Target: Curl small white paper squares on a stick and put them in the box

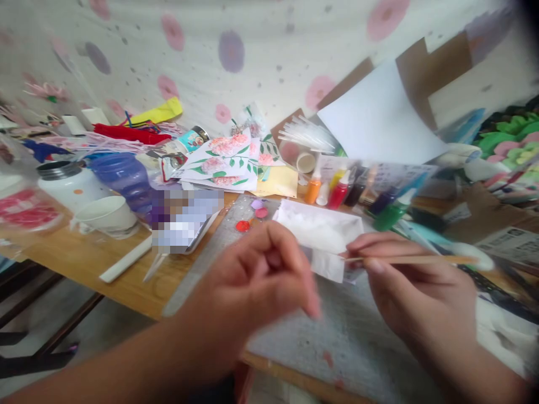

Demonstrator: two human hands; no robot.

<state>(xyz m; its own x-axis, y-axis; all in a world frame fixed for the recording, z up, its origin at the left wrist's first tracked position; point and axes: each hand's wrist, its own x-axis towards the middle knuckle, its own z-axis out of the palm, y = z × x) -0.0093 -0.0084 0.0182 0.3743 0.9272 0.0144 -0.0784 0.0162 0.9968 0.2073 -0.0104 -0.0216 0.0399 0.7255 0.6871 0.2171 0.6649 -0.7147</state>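
Observation:
My right hand (pixel 421 297) pinches a thin wooden stick (pixel 442 260) between thumb and fingers, its tip pointing left. My left hand (pixel 261 269) hovers over the grey mat (pixel 303 348) with fingers curled and thumb pressed toward them. Whatever it may pinch is hidden and blurred. Just beyond the hands, an open white paper box (pixel 351 216) contains white fluffy material (pixel 315 227). Small blobs of colour lie behind my left hand on the mat: an orange-red one (pixel 243 226), a pink one (pixel 261 212) and a purple one (pixel 257 204).
Several paint bottles, among them an orange bottle (pixel 313 189) and a green bottle (pixel 391 214), stand behind the box. Flower pictures (pixel 227 160) lean at the back. A paper cup (pixel 103 216), blue-purple container (pixel 122 177) and white jar (pixel 63 182) stand left. A cardboard box (pixel 509 235) sits right.

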